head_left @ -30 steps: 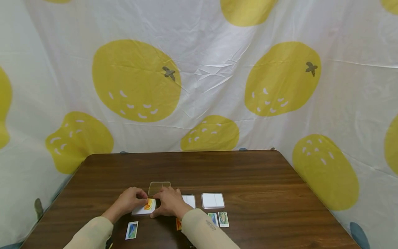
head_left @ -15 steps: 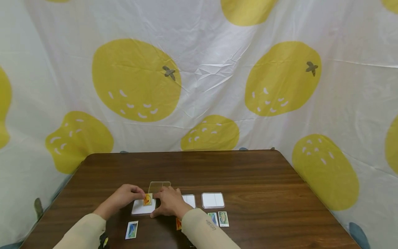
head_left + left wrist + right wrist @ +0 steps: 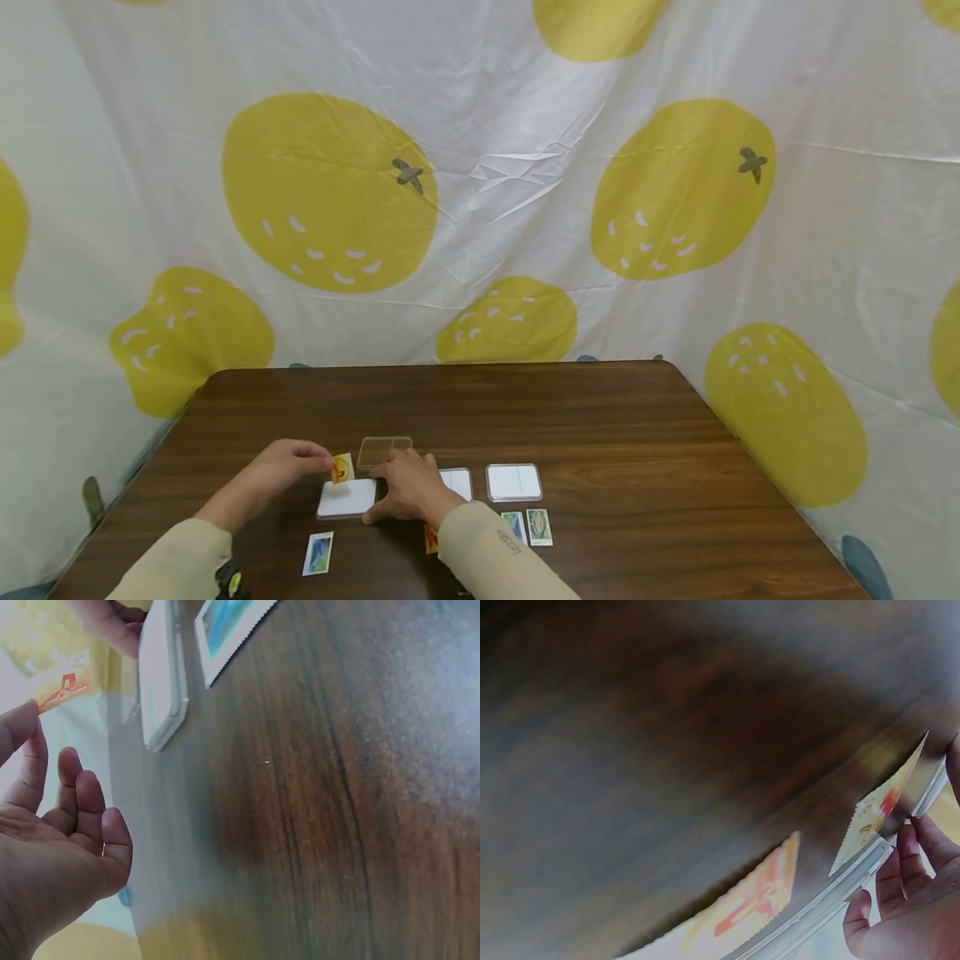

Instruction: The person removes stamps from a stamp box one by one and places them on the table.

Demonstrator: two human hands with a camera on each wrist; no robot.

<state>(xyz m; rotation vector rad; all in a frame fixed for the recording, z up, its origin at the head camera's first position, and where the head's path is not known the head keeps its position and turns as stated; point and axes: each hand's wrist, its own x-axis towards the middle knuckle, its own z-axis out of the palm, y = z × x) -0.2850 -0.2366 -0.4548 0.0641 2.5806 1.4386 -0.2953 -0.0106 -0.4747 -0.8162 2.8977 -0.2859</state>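
Observation:
My left hand [image 3: 279, 468] pinches an orange and yellow postage stamp [image 3: 342, 468] between thumb and index finger, raised above the back left of a flat white case [image 3: 347, 497]. In the left wrist view the stamp [image 3: 67, 684] is held by one end, the other fingers loosely bent. My right hand [image 3: 411, 485] grips the right side of that case, thumb at its front corner and index finger at the back. Beyond the case lies a clear plastic lid [image 3: 385, 451], partly behind the right hand. A blue stamp [image 3: 318, 554] lies on the table in front of the case.
A second white case [image 3: 456, 483] sits partly hidden by my right hand; a third case [image 3: 513, 483] is further right. An orange stamp [image 3: 431, 540], a blue-green stamp [image 3: 514, 527] and a green stamp [image 3: 538, 527] lie before them on the wooden table [image 3: 637, 467].
My left hand has lifted the orange stamp off the white case and moved it left and away from me. My right hand has stayed in place.

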